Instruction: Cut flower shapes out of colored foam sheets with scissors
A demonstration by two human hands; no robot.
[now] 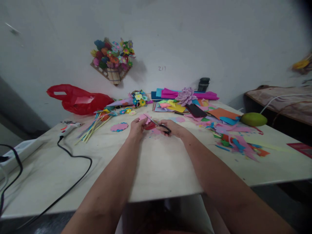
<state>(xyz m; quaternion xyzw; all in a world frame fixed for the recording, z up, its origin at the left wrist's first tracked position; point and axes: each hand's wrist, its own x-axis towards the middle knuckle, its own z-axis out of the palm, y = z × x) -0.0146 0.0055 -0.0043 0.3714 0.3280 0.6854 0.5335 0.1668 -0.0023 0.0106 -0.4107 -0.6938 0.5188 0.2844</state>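
Between the fingers of my left hand [136, 127] is a pink foam piece [145, 119] with a scalloped edge. My right hand [172, 127] is closed around black-handled scissors [155, 122], whose blades reach left to the pink piece. Just below the blades lies a round red thing [149, 126], partly hidden by my hands. Small pink scraps [156, 131] lie on the table under the scissors. Left of my hands rests a pink disc with a blue scalloped rim [119, 127].
A glue gun [70, 128] with a black cord lies at left, near a white power strip [20, 152]. A red plastic bag [83, 99] and foam flowers [139, 98] stand at the back. To the right are a phone [195, 110], coloured scraps [236, 141] and a mango [253, 119].
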